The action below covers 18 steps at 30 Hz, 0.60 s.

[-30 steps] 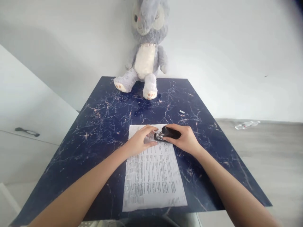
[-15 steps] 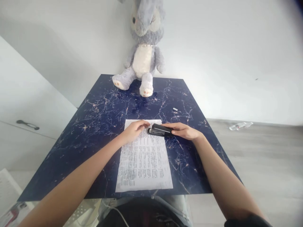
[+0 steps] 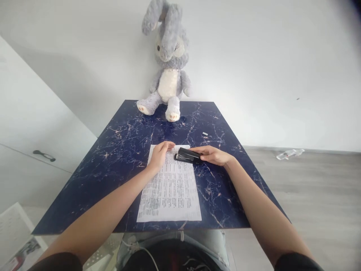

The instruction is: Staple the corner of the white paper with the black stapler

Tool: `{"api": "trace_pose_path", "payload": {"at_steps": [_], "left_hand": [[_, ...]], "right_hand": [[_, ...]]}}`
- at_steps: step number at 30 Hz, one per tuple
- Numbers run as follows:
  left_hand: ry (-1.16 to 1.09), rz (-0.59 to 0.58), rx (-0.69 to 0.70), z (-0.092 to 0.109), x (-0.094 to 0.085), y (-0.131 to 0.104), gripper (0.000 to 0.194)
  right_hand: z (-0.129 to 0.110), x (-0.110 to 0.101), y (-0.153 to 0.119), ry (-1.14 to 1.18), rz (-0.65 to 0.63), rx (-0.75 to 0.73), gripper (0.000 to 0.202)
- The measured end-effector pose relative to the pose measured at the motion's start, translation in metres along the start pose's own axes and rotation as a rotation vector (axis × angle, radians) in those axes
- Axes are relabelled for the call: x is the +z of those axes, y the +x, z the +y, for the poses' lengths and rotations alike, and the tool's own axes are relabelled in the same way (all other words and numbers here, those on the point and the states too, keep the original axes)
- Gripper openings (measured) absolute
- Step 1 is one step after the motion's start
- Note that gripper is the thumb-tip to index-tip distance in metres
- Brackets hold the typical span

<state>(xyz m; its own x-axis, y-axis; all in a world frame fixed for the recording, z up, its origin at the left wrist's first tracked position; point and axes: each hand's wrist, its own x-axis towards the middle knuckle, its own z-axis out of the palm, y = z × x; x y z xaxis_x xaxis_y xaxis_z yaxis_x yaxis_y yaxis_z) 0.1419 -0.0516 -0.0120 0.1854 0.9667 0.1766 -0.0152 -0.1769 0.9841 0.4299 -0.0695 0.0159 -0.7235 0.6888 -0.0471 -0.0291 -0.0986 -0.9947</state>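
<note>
A printed sheet of paper (image 3: 172,192) lies on the dark blue marbled table; whether it is one sheet or a stack I cannot tell. My right hand (image 3: 213,155) grips a black stapler (image 3: 187,155) by its right end, thumb in front and fingers over the back. The stapler lies across the upper right part of the paper, its nose pointing left. At the paper's upper left, my left hand (image 3: 160,155) rests on its edge, fingers stretched toward the top margin with nothing held. A short gap separates its fingertips from the stapler.
A grey plush rabbit (image 3: 168,82) sits at the table's (image 3: 118,150) far edge against the wall. A small whitish strip (image 3: 205,134) lies beyond the stapler. A clear plastic bottle (image 3: 290,153) is on the floor at right. A white cabinet with a dark handle (image 3: 44,155) stands at left.
My left hand has turned more upright and its fingers have straightened. The stapler stays in my right hand, its back tilted slightly up. The whole view has shifted, showing more of the rabbit.
</note>
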Motion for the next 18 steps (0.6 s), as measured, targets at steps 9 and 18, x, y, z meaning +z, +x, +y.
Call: {"api": "trace_pose_path", "payload": {"at_steps": [9,18], "left_hand": [[0.062,-0.059,0.028,-0.0051,-0.0022,-0.0003,0.042],[0.065,-0.06,0.005,-0.0012,-0.0013,-0.0005,0.037]], "right_hand": [[0.0039,-0.0036,0.0013,0.037,0.01,0.031,0.066],[0.0067,-0.0038,0.0026,0.021,-0.015,0.016,0.066]]}}
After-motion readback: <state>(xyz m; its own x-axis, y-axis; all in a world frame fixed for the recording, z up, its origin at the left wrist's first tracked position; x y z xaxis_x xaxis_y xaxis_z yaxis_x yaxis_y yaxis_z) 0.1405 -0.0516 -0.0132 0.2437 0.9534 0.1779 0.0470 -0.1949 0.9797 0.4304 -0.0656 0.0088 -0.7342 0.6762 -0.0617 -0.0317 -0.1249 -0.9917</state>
